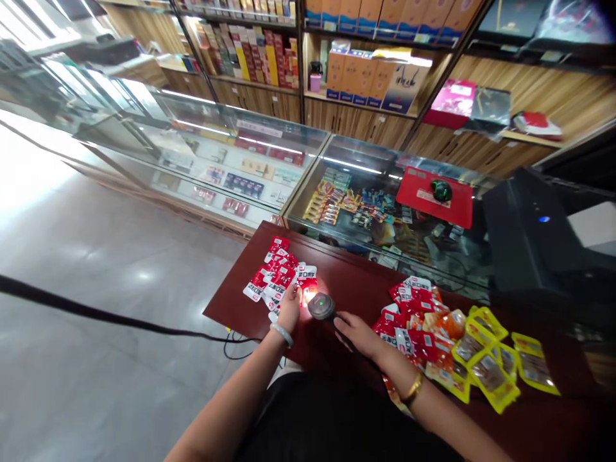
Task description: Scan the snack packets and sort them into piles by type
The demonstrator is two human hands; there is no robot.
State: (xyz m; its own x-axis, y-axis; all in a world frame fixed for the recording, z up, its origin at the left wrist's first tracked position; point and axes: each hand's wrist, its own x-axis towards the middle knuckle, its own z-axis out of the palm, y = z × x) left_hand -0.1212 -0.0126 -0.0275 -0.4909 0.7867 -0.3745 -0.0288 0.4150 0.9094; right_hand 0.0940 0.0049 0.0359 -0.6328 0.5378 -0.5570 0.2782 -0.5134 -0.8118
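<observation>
My left hand (pixel 289 309) is closed on the edge of a red-and-white snack packet (pixel 307 274), held over the brown table (pixel 235 282). In my right hand (pixel 355 332) is a dark barcode scanner (pixel 321 307), its fingers wrapped round the handle. A green light shows on top of its head, and a bright glow falls on the packet's lower part. Under and left of my left hand lies a loose pile of similar red-and-white packets (pixel 279 273). Right of the scanner spreads a larger heap of red packets (pixel 418 298), partly behind my right forearm.
Yellow-edged packets (pixel 493 372) lie at the table's right. Behind stands a glass display counter (pixel 308 186) carrying a red mat (pixel 414 186) and a black mouse (pixel 441 190). A dark monitor (pixel 524 224) stands at right. Shelves with boxes (pixel 359 74) line the back. A black cable (pixel 120 314) crosses the left.
</observation>
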